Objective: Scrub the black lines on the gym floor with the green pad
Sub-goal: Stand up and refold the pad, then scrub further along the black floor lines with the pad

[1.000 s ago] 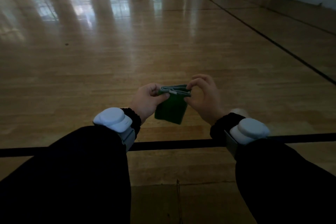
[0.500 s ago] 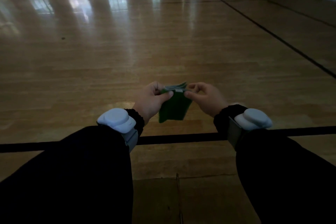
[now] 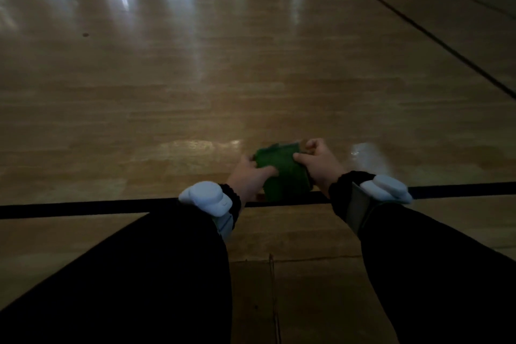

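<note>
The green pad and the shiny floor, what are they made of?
The green pad looks like soft, matte scouring fibre or felt: it bends between the left hand and the right hand and shows no shine. The floor looks like varnished wood: long plank seams and glossy window reflections. The black line seems painted or taped.
</note>
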{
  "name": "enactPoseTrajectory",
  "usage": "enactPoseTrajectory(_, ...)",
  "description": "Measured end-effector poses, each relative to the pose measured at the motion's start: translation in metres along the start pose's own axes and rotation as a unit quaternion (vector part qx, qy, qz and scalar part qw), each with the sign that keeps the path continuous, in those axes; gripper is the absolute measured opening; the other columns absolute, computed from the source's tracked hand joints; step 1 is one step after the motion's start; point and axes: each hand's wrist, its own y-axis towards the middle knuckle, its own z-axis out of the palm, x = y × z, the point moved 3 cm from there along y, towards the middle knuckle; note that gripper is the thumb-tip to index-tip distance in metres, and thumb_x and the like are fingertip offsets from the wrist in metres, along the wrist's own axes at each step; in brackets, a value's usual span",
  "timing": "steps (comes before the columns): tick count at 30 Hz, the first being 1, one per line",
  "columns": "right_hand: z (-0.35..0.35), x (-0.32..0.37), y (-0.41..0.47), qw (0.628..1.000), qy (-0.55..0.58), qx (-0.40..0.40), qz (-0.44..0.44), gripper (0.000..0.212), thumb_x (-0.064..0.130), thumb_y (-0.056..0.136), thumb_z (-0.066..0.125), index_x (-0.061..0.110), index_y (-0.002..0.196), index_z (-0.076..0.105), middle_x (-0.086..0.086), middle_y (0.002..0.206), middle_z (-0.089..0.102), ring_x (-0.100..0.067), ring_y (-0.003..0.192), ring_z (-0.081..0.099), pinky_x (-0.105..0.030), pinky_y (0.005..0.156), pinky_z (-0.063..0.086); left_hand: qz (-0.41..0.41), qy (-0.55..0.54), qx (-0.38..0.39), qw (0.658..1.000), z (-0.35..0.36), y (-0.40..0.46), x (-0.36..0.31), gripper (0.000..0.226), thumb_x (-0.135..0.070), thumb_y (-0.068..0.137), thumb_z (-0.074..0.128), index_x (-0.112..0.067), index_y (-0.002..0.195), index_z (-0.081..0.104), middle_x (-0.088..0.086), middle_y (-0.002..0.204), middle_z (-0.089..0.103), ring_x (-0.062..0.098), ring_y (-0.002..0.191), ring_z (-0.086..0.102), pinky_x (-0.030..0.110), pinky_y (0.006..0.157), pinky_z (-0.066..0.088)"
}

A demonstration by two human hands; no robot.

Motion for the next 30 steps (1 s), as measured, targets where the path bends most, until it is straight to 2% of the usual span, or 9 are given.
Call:
enactPoseTrajectory(4, 0.004, -0.032, 0.009, 0.992, -0.093, 0.063, 0.05, 0.031, 0.007, 0.086, 0.06, 0.027, 0.09, 0.036, -0.006, 0.101, 0.045, -0.022, 0.079, 0.05, -0.032, 0.062, 0.045, 0.035, 0.092, -0.037, 0.994, -0.001, 0.016, 0.028, 0.066, -0.003, 0.083, 0.065, -0.022, 0.131, 0.024, 0.017, 0.124, 0.051, 0.035, 0.109, 0.058, 0.048, 0.092, 0.052)
enactPoseTrajectory(7, 0.011, -0.05, 0.015, 0.979, -0.187, 0.076, 0.041, 0.031, -0.005, 0.084, 0.051, 0.025, 0.082, 0.043, -0.011, 0.103, 0.052, -0.026, 0.085, 0.052, -0.036, 0.071, 0.044, 0.078, 0.199, -0.046, 0.976, 0.004, 0.029, 0.046, 0.045, -0.004, 0.087, 0.061, -0.022, 0.122, 0.04, 0.012, 0.125, 0.053, 0.028, 0.109, 0.057, 0.035, 0.087, 0.053)
enactPoseTrajectory(10, 0.015, -0.058, 0.023, 0.973, -0.229, 0.036, 0.0, 0.031, -0.011, 0.084, 0.041, 0.016, 0.093, 0.055, -0.003, 0.099, 0.054, -0.024, 0.096, 0.055, -0.028, 0.078, 0.044, 0.129, 0.291, -0.042, 0.947, 0.008, 0.042, 0.056, 0.035, -0.008, 0.091, 0.058, -0.02, 0.123, 0.051, 0.006, 0.131, 0.052, 0.023, 0.118, 0.053, 0.029, 0.094, 0.048)
enactPoseTrajectory(12, 0.015, -0.063, 0.035, 0.971, -0.237, 0.003, -0.028, 0.036, -0.012, 0.087, 0.039, 0.015, 0.102, 0.058, -0.007, 0.114, 0.053, -0.027, 0.114, 0.053, -0.027, 0.087, 0.044, 0.142, 0.289, -0.015, 0.947, 0.007, 0.052, 0.06, 0.047, -0.01, 0.09, 0.059, -0.023, 0.133, 0.045, 0.005, 0.14, 0.046, 0.024, 0.127, 0.048, 0.039, 0.104, 0.045)
enactPoseTrajectory(14, 0.015, -0.07, 0.051, 0.953, -0.301, -0.005, -0.033, 0.037, -0.005, 0.091, 0.042, 0.016, 0.117, 0.058, -0.011, 0.144, 0.036, -0.03, 0.134, 0.038, -0.031, 0.105, 0.037, 0.135, 0.315, 0.0, 0.939, 0.0, 0.063, 0.062, 0.061, -0.016, 0.09, 0.061, -0.028, 0.143, 0.034, 0.005, 0.154, 0.028, 0.026, 0.14, 0.033, 0.044, 0.113, 0.035)
enactPoseTrajectory(17, 0.02, -0.087, 0.056, 0.887, -0.459, 0.04, 0.01, 0.046, 0.02, 0.097, 0.046, 0.024, 0.143, 0.039, -0.007, 0.161, -0.003, -0.033, 0.147, 0.006, -0.043, 0.119, 0.02, 0.093, 0.399, 0.028, 0.912, -0.014, 0.071, 0.07, 0.07, -0.027, 0.092, 0.059, -0.025, 0.15, 0.019, 0.005, 0.161, 0.003, 0.024, 0.147, 0.012, 0.036, 0.117, 0.021)
enactPoseTrajectory(20, 0.042, -0.105, 0.06, 0.836, -0.541, 0.087, -0.002, 0.057, 0.032, 0.1, 0.04, 0.026, 0.152, 0.017, -0.005, 0.161, -0.011, -0.031, 0.148, -0.005, -0.047, 0.12, 0.01, 0.054, 0.482, 0.049, 0.873, -0.034, 0.085, 0.085, 0.076, -0.027, 0.092, 0.059, -0.023, 0.152, 0.013, 0.005, 0.161, -0.007, 0.027, 0.147, 0.013, 0.038, 0.116, 0.026)
enactPoseTrajectory(26, 0.063, -0.129, 0.083, 0.813, -0.579, 0.063, 0.018, 0.065, 0.044, 0.101, 0.026, 0.026, 0.153, -0.008, 0.002, 0.16, -0.017, -0.026, 0.148, -0.014, -0.05, 0.119, -0.004, -0.031, 0.636, 0.063, 0.768, -0.064, 0.109, 0.106, 0.093, -0.016, 0.089, 0.063, -0.036, 0.15, -0.004, 0.001, 0.157, -0.024, 0.032, 0.146, -0.013, 0.064, 0.113, 0.016)
enactPoseTrajectory(30, 0.065, -0.143, 0.093, 0.791, -0.611, 0.026, 0.009, 0.064, 0.048, 0.1, 0.017, 0.025, 0.152, -0.014, 0.005, 0.159, -0.022, -0.024, 0.147, -0.018, -0.051, 0.118, -0.009, -0.09, 0.651, 0.062, 0.751, -0.07, 0.128, 0.095, 0.119, -0.023, 0.073, 0.081, -0.045, 0.147, -0.01, -0.001, 0.154, -0.033, 0.037, 0.144, -0.021, 0.075, 0.105, 0.009)
